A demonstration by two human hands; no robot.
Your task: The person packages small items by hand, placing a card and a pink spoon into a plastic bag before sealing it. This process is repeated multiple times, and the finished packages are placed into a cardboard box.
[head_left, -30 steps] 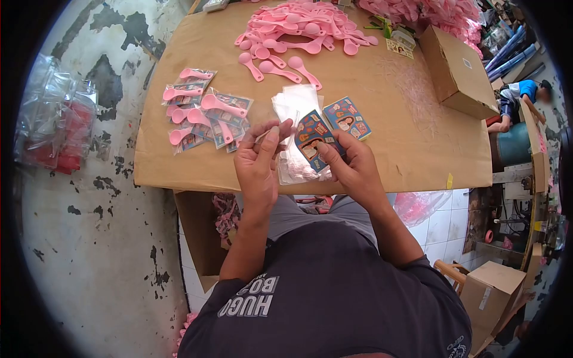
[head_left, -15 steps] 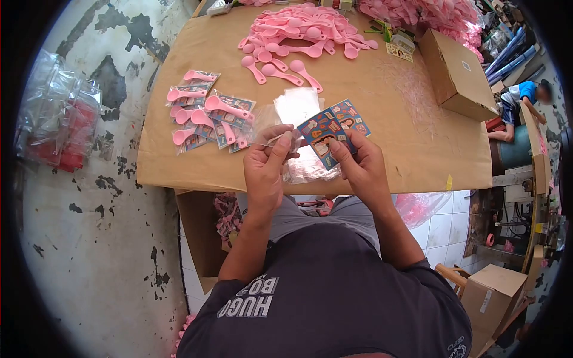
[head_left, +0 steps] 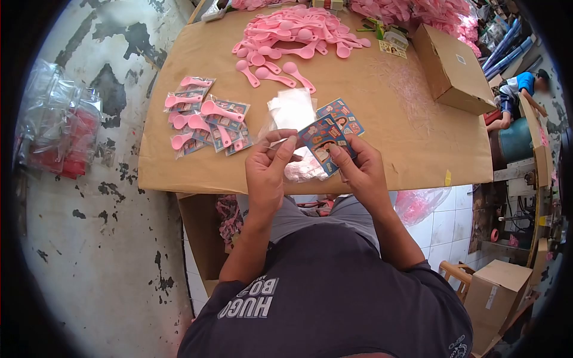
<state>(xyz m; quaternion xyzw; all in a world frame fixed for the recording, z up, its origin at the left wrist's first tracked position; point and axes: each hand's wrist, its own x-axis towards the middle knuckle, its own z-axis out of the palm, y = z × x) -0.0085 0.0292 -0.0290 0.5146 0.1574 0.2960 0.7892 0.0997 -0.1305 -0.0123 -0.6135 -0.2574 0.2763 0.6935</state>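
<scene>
My left hand (head_left: 267, 173) pinches a clear plastic bag (head_left: 290, 143) between thumb and fingers, its mouth facing right. In my right hand (head_left: 362, 171) is a blue printed card (head_left: 320, 141), gripped by its lower right side, with its left corner right at the bag. Another blue card (head_left: 345, 116) shows just behind it, partly covered. Beneath and beyond the hands lies a stack of clear bags (head_left: 292, 107) on the brown-paper-covered table (head_left: 197, 170). To the left, several bagged pink spoons with cards (head_left: 206, 119) lie in an overlapping heap.
A large pile of loose pink spoons (head_left: 292, 33) covers the far middle of the table. A cardboard box (head_left: 453, 68) stands at the right, near thin plastic strips (head_left: 412, 89). Plastic bags (head_left: 65, 119) lie off the left side. Another person (head_left: 516, 92) sits at the far right.
The held card has moved slightly left and down, away from the card behind it, with its corner closer to the bag. The view has shifted a little.
</scene>
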